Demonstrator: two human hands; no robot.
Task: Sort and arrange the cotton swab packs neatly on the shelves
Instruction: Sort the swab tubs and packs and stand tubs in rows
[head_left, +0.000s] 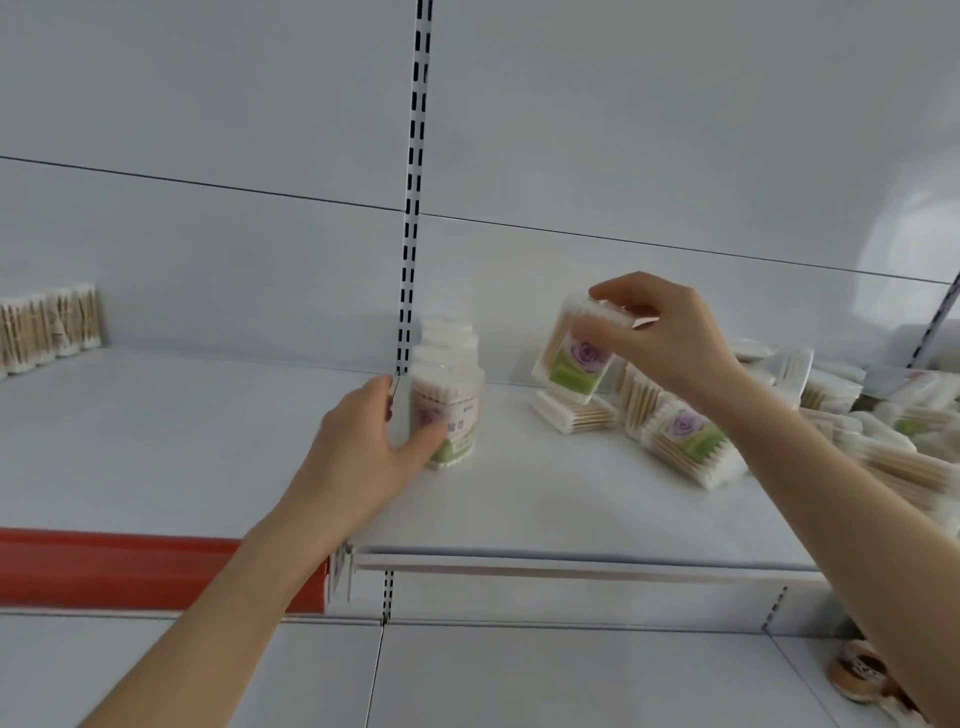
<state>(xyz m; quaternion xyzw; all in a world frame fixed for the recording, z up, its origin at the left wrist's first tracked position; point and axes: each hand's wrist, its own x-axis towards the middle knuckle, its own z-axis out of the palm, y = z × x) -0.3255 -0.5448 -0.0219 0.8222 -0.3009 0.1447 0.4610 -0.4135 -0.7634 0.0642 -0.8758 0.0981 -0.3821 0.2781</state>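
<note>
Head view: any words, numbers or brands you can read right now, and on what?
None can be read with certainty.
Round pack in the left hand: dark characters on its label, too blurred.
Flat pack in the right hand: rose picture, print too blurred.
Brown discs on the lower shelf: marks too small.

Wide bare stretch of white metal shelf (156, 426) on the left, running back to the row of wooden-stick swab packs (49, 327) in the far corner. Centre, a line of clear round cotton swab tubs (447, 395) stands by the black-slotted upright post (413, 208). Bare lane beside it, then a jumbled heap of flat cotton swab packs (675, 431) blocks the right.
</note>
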